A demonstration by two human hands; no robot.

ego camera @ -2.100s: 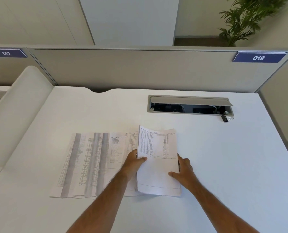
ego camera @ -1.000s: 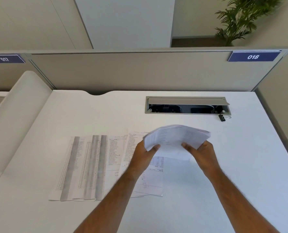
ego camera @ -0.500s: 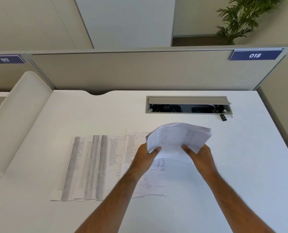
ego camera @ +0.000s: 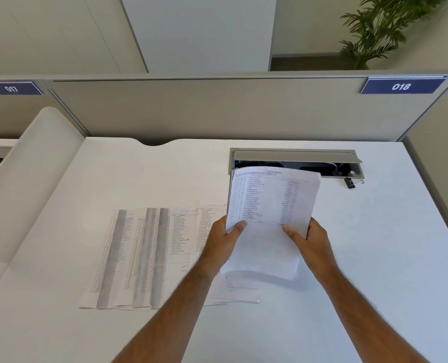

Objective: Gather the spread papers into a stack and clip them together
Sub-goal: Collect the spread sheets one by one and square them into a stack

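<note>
Both hands held a partial stack of papers [ego camera: 270, 205] above the counter [ego camera: 374, 258], left hand [ego camera: 224, 242] & right hand [ego camera: 310, 241] pinching its side edges w/ thumbs on top, other fingers hidden underneath. Sheets were white w/ printed table rows, thin & floppy, prob. light but apt to slide and fan, so best gripped at the edges and tapped square. More spread papers [ego camera: 144, 255] lay overlapped on the counter to the left, and the binder clip [ego camera: 351, 183] sat well apart by the cable tray [ego camera: 293, 155].
</note>
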